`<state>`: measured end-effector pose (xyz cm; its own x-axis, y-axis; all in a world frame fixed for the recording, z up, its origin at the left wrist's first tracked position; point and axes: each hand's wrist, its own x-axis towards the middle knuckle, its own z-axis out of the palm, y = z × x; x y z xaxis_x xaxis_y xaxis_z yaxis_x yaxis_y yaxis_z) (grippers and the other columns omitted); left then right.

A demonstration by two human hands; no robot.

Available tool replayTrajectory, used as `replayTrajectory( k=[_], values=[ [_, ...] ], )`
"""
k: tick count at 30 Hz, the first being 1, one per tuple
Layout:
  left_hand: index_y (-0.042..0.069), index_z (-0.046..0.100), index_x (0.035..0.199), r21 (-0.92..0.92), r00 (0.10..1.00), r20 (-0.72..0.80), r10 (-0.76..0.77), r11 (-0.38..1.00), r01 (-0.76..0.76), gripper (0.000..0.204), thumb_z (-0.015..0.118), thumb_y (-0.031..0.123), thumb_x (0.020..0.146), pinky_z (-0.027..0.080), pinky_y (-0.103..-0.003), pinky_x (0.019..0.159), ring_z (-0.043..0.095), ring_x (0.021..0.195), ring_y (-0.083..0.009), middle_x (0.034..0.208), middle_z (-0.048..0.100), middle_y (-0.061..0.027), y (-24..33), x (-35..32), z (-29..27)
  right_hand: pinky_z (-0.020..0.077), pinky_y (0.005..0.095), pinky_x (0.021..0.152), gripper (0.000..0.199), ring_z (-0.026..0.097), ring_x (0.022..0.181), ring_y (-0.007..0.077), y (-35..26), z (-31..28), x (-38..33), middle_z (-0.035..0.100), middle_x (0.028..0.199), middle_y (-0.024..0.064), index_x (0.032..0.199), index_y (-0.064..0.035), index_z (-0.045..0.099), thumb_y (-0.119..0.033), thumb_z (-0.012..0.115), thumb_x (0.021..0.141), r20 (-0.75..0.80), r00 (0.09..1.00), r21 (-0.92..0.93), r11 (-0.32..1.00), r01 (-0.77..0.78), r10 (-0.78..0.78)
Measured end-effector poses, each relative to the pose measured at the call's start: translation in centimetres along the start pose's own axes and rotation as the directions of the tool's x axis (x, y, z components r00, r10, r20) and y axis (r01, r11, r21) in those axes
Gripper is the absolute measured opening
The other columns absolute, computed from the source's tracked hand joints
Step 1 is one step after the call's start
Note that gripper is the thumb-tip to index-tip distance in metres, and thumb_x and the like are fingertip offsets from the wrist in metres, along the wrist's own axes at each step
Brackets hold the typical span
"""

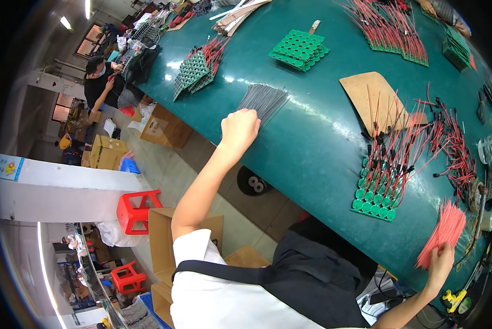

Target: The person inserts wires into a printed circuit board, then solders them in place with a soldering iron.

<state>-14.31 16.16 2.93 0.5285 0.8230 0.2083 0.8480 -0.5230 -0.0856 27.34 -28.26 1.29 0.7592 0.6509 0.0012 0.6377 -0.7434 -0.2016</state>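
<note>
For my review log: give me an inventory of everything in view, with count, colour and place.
grey wires: one bundle, dark grey, table, under left hand
red wires: one bundle, red, table's right end
circuit boards: five groups, green, across table
loose leads: one pile, red and black, right side
cardboard sheet: one, brown, behind nearest boards
table: one, green, centre
stools: two, red, floor left
boxes: several, brown, floor
co-worker: one, black top, upper left
left hand: one, bare, closed on grey wires
right hand: one, bare, touching red wires

You are in an electronics assembly workshop, your tabletop [312,148] carrying green circuit boards [298,50] and a grey wire bundle [264,101].
</note>
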Motion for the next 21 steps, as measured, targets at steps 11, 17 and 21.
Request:
replayTrajectory(
  k=[11, 17, 21],
  values=[
    [-0.002, 0.07, 0.097, -0.702, 0.793, 0.604, -0.079, 0.418, 0.576, 0.026, 0.07, 0.022, 0.088, 0.055, -0.025, 0.07, 0.071, 0.077, -0.0138, 0.085, 0.073, -0.0078, -1.6, 1.2, -4.7, 0.0425, 0.0261, 0.056, 0.012, 0.048, 0.063, 0.0059, 3.4, -2.8, -0.8, 0.055, 0.079, -0.0001, 0.104, -0.0007, 0.059, -0.011, 0.058, 0.097, 0.219, 0.959, 0.528, 0.804, -0.273, 0.182],
    [-0.002, 0.061, 0.118, -0.752, 0.788, 0.595, 0.156, -0.236, 0.615, 0.032, 0.069, 0.014, 0.091, 0.056, -0.028, 0.078, 0.07, 0.09, -0.0198, 0.1, 0.07, -0.0096, 3.2, -2.7, -3.2, 0.045, 0.0209, 0.064, 0.016, 0.056, 0.068, 0.0063, -3.2, -2.9, -2.9, 0.059, 0.083, 0.0003, 0.103, -0.0002, 0.06, -0.016, 0.058, 0.1, 0.067, 0.985, 0.839, 0.525, -0.143, 0.161],
    [-0.005, 0.061, 0.111, -0.917, 0.921, 0.376, -0.099, -0.179, 0.356, 0.021, 0.061, 0.009, 0.096, 0.06, -0.032, 0.074, 0.072, 0.089, -0.0263, 0.099, 0.068, -0.0129, 9.1, -5.9, -3.6, 0.0546, 0.0257, 0.069, 0.015, 0.068, 0.075, 0.0151, -11.1, -1.3, -3.8, 0.067, 0.091, 0.0097, 0.109, 0.0044, 0.063, -0.004, 0.06, 0.097, -0.177, 0.961, 0.886, 0.46, 0.061, 0.214]
  ],
)
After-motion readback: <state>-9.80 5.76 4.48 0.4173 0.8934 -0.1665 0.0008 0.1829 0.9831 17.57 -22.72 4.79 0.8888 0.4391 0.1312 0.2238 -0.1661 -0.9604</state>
